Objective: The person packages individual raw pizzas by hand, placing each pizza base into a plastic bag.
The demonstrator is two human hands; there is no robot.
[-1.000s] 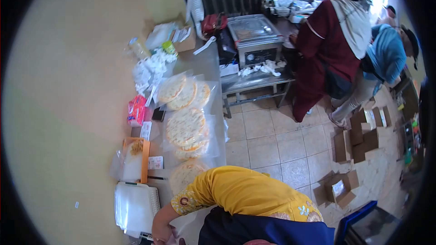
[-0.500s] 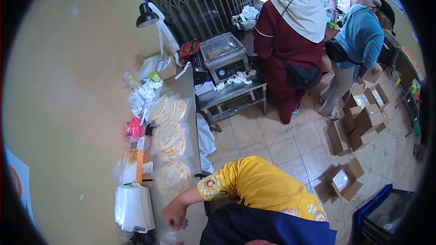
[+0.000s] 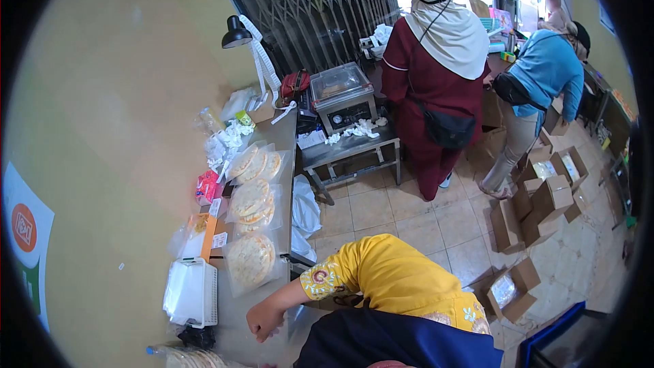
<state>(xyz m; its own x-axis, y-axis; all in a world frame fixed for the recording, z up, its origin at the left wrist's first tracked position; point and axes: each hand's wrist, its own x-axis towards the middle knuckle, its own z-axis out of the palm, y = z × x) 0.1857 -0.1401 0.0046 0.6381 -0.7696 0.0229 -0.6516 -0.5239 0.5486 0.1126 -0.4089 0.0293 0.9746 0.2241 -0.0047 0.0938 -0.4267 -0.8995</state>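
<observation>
My right hand, at the end of a yellow embroidered sleeve, hangs over the metal table with its fingers curled down; anything inside them is hidden. Past it lies the nearest bagged round flatbread, apart from the hand. Two more groups of flat rounds in clear bags, the middle one and the far one, follow along the table. At the bottom left edge a row of flat rounds shows partly. My left hand is not in view.
A white basket of plastic bags stands by the wall, near an orange-edged box. Beyond are a vacuum sealer and a black lamp. Two persons stand near open cartons on the floor.
The view has shifted, bringing the row of rounds at the bottom left and more of the wall poster into sight. My right hand stays curled, now slightly farther below the nearest bag.
</observation>
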